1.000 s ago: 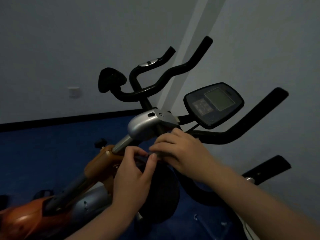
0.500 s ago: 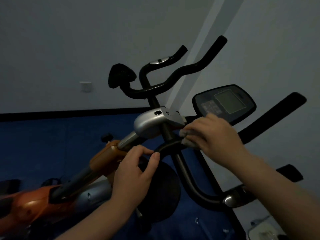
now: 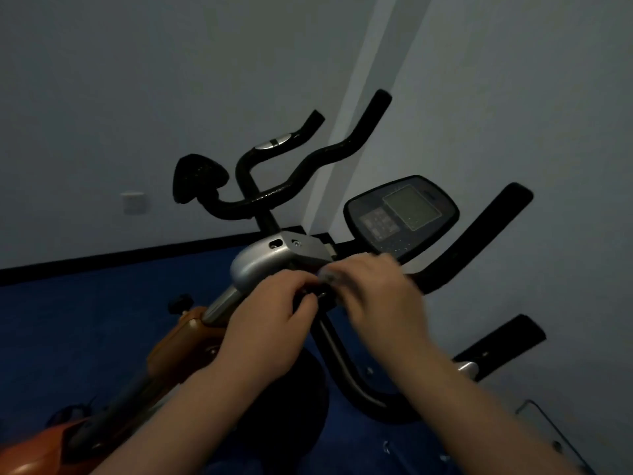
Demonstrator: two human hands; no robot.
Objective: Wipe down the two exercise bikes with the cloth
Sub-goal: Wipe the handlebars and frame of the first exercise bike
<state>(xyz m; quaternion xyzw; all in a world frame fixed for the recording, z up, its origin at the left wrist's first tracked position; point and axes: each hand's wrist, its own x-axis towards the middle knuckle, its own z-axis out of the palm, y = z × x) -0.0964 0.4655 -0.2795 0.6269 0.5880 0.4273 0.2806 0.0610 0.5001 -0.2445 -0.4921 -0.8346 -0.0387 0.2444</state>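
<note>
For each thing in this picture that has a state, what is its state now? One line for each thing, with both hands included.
Left hand: fingers curled round the black bar below the silver housing.
Right hand: blurred, holds the cloth against the bar.
Cloth: bunched under the right fingers, mostly hidden.
Console: screen blank.
Near handlebar: bare, untouched at its grips.
Far handlebar: untouched.

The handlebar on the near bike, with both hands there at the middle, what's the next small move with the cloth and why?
Probably slide the right hand, with the cloth bunched under its fingers, outward along the handlebar toward its far grip. The left hand grips the bar's centre beside the silver clamp, steadying it, so the stretch to the right looks like the natural next pass.
</note>
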